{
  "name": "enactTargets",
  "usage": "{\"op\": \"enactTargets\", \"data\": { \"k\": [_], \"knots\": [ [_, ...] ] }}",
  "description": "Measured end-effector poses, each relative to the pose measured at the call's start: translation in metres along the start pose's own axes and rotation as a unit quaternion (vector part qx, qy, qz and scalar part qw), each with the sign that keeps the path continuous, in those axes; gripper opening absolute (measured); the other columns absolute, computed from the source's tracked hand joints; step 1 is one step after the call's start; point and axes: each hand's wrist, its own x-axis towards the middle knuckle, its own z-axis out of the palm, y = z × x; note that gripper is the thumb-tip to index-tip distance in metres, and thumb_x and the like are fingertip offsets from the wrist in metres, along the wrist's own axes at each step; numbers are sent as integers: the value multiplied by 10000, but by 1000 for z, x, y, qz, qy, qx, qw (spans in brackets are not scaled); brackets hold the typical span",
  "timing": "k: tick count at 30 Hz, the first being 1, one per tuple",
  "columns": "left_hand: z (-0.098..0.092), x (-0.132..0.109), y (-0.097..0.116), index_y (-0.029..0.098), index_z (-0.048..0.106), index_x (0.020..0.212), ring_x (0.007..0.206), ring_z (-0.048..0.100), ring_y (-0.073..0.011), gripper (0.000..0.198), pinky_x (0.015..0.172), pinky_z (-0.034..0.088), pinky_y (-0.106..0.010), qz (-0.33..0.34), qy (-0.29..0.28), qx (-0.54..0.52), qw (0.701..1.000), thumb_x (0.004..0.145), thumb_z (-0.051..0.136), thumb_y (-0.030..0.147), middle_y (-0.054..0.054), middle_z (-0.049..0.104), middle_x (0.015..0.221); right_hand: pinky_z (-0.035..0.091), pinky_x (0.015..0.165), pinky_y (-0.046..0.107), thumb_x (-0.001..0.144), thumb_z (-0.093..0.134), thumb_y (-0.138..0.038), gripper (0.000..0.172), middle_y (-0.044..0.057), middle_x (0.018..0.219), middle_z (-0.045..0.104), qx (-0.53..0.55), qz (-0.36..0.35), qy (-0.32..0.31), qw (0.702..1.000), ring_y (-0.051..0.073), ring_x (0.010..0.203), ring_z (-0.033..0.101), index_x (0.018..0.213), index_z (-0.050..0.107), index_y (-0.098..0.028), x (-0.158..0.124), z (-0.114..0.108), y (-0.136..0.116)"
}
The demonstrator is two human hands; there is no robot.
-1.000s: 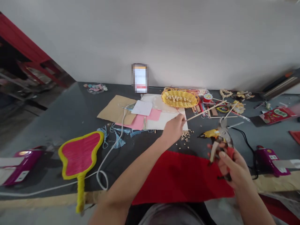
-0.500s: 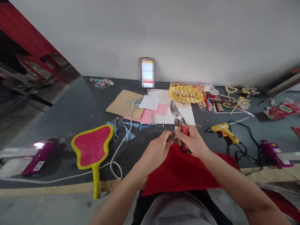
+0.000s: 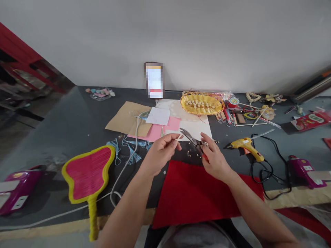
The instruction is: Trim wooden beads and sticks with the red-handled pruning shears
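Observation:
Pinched between the fingers of my left hand (image 3: 162,153) is a thin pale wooden stick (image 3: 179,137). My right hand (image 3: 215,156) is wrapped round the pruning shears (image 3: 192,138), whose blades point up and left, close to the stick. Their handles are mostly hidden by my fingers. Below both hands a red cloth (image 3: 196,193) lies over the front edge of the table. Tiny cut pale bits (image 3: 190,154) are scattered on the dark tabletop between my hands. Farther back, a yellow woven basket (image 3: 201,109) holds several small pale pieces.
At left lie a pink fan with yellow edging (image 3: 88,174), blue tassels (image 3: 134,156) and a white cable (image 3: 126,165). A yellow glue gun (image 3: 244,148) with a black cord is at right. Papers (image 3: 129,119) lie behind my hands; a phone (image 3: 155,81) leans on the wall.
My hands have moved apart, and the shears have swung from upright to tilting left toward the stick. The stick now shows clearly in my left fingers. The view has shifted slightly right.

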Motion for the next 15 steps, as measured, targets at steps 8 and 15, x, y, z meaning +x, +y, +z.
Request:
{"op": "enactTargets", "data": {
  "k": [8, 15],
  "knots": [
    [-1, -3, -7, 166, 667, 940, 546, 463, -90, 232, 515, 367, -203, 51, 89, 99, 990, 882, 551, 358, -7, 652, 726, 383, 1021, 554, 757, 501, -32, 307, 200, 1534, 258, -75, -36, -28, 996, 368, 1314, 370, 1032, 565, -151, -6, -6, -14],
    [8, -8, -3, 152, 682, 902, 699, 614, -147, 211, 632, 452, -229, 64, 91, 129, 985, 886, 546, 313, -27, 702, 764, 407, 1008, 544, 791, 478, -27, 284, 206, 1500, 306, -91, -51, -3, 995, 355, 1296, 388, 1031, 571, -147, -10, -2, -21]
  ]
}}
